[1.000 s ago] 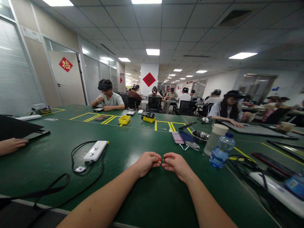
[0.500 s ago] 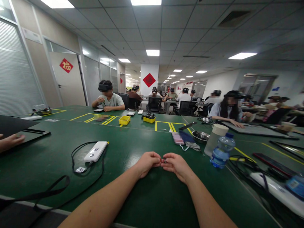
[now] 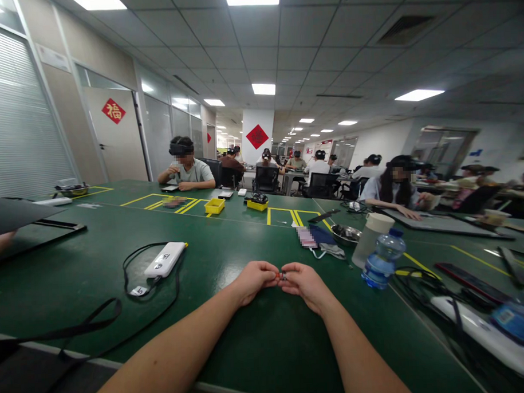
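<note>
Above the green table, my left hand pinches with thumb and forefinger. A tiny orange-red piece shows at its fingertips. Close beside it, my right hand pinches a tiny dark piece that looks metallic. The fingertips of both hands nearly meet. Both pieces are too small and too covered by fingers to tell their kind, and whether they touch each other I cannot tell.
To the left lies a white power bank with a black cable. A water bottle and a pale tumbler stand at the right. Farther back are a metal bowl and a yellow tray. Co-workers sit around.
An orange-red piece now shows at my left fingertips. My hands have hardly moved. At the far left, a dark panel has come down over another person's hand.
</note>
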The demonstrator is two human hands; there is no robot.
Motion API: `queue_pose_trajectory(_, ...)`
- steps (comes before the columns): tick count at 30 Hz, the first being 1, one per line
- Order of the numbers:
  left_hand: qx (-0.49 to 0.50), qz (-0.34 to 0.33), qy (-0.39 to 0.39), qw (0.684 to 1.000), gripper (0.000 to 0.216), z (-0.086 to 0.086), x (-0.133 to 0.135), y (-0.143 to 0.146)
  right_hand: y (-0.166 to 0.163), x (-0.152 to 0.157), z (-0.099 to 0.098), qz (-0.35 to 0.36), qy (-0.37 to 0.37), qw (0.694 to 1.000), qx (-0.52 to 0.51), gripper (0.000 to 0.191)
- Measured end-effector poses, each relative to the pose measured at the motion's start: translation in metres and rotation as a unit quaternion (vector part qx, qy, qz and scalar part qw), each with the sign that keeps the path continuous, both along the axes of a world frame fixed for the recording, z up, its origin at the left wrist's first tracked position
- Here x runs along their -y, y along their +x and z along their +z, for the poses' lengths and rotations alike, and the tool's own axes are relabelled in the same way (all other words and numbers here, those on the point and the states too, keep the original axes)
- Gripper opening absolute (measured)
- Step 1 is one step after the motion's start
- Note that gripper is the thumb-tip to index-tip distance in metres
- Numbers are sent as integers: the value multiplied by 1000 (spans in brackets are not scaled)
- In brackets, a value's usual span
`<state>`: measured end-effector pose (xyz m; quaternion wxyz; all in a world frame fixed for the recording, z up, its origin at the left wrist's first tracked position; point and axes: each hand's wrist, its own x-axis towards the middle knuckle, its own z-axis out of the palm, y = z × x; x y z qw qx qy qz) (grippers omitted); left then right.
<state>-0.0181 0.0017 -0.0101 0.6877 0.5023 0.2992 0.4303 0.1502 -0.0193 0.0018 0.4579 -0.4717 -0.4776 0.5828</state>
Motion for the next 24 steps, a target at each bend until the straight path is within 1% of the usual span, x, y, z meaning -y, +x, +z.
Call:
queue_pose_trajectory(4, 6, 3, 10, 1000, 14, 1, 1, 0, -1, 2, 3, -9, 14, 1000, 6, 25)
queue_pose_trajectory(8, 14, 17, 6, 1000, 13, 4, 1, 0, -2, 4, 7, -22, 36, 999, -11, 28)
queue_pose_trajectory(12, 2, 14, -18, 1000, 9, 7, 1, 0, -2, 2, 8, -19, 5, 999, -33, 20)
queue_pose_trajectory(17, 36, -5, -28, 999, 21, 9, 1, 0, 0, 1, 7, -12, -14, 997, -72, 24)
queue_pose_trajectory(19, 37, -2, -23, 999, 23, 7, 0, 0, 0, 1, 7, -8, -16, 997, -71, 23)
queue_pose_trajectory(22, 20, 14, -6, 1000, 17, 3, 0, 1, 1, 0, 6, -2, -23, 998, -56, 17)
queue_pose_trajectory(24, 12, 20, 6, 1000, 15, 1, 0, 2, 1, 0, 6, 0, -24, 999, -46, 20)
